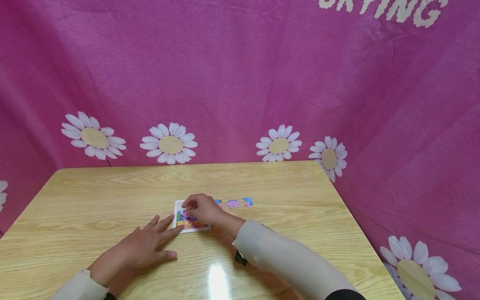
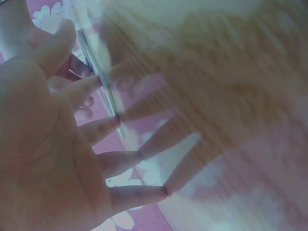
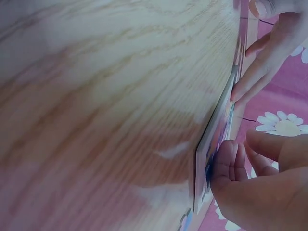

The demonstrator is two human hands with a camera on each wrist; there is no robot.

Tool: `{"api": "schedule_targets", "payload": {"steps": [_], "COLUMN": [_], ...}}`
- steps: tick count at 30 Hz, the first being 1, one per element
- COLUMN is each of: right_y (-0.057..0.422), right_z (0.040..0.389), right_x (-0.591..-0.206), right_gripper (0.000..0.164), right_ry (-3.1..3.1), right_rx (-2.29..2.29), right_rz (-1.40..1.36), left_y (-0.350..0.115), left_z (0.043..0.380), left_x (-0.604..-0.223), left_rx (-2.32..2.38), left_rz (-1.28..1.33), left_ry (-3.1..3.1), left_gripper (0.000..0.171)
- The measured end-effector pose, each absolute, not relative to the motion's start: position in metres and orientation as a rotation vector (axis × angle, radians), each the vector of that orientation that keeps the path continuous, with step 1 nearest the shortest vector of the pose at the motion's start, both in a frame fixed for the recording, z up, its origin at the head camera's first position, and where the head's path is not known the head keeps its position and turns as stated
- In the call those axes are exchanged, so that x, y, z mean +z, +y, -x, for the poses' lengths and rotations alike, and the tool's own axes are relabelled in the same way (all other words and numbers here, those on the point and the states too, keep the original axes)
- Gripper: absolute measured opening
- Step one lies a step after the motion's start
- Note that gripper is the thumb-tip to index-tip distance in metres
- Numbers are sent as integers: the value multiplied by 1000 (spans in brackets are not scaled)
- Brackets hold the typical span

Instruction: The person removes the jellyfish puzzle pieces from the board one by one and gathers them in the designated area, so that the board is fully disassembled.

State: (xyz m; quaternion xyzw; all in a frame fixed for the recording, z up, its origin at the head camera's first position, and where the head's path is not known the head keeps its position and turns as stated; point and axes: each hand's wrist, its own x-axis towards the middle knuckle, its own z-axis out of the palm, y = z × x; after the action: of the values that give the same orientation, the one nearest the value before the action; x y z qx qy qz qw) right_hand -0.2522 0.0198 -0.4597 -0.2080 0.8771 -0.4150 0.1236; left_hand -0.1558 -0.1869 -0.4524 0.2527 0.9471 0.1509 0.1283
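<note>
On the wood-grain table [image 1: 281,187], near its middle, I locate the white-framed puzzle [image 1: 176,206], lying flat, its lower part filled with coloured picture. Left hand [image 1: 146,246]: palm down, fingers spread apart; one fingertip lies at the lower left corner of the frame, and the thumb is clear of it. Right hand [image 1: 202,208]: positioned over the puzzle's upper right part, fingers curled, tips close to the picture surface. From my feeds I cannot tell whether those fingers clamp a piece. Loose pieces [image 1: 233,203] form a row to the right of the puzzle. A pink backdrop [image 1: 225,83] hangs behind.
</note>
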Motion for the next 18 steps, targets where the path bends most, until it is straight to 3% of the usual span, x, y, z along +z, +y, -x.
{"api": "schedule_targets", "payload": {"steps": [18], "right_y": [11], "right_z": [252], "right_x": [-469], "right_gripper": [15], "right_ry": [2652], "right_rx": [-1088], "right_rz": [588], "left_y": [-188], "left_z": [156], "left_x": [-454], "left_rx": [440], "left_rz": [-761], "left_ry": [2750], "left_gripper": [76]}}
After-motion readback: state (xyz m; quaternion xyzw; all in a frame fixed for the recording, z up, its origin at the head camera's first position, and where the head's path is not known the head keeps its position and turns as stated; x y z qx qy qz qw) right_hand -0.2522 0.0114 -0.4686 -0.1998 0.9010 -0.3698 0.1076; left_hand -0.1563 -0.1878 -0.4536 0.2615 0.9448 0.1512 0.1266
